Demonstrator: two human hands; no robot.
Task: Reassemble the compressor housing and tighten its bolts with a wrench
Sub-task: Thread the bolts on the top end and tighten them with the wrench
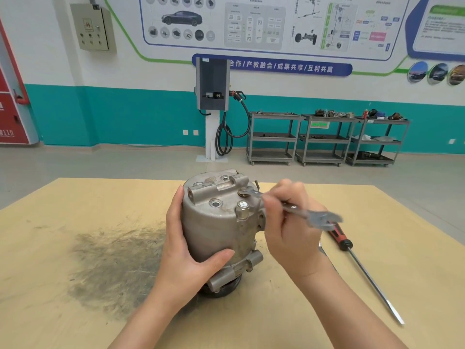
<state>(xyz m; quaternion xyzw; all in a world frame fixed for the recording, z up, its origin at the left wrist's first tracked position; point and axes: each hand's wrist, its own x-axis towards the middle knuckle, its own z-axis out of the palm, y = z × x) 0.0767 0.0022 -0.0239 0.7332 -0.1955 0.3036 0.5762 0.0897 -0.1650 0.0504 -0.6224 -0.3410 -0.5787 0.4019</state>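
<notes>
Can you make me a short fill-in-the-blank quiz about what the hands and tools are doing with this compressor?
1. The left hand grips the ____ of the compressor to steady it.
2. The right hand holds a ____ whose head sits on a bolt on top.
3. The screwdriver with the red and black handle lies on the ____, to the right of the compressor.

Missing words: side; wrench; table

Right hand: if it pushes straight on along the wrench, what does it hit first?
Probably the bolt atop the grey metal compressor housing: the right hand aims the steel wrench there, its head apparently already seated on it.
</notes>
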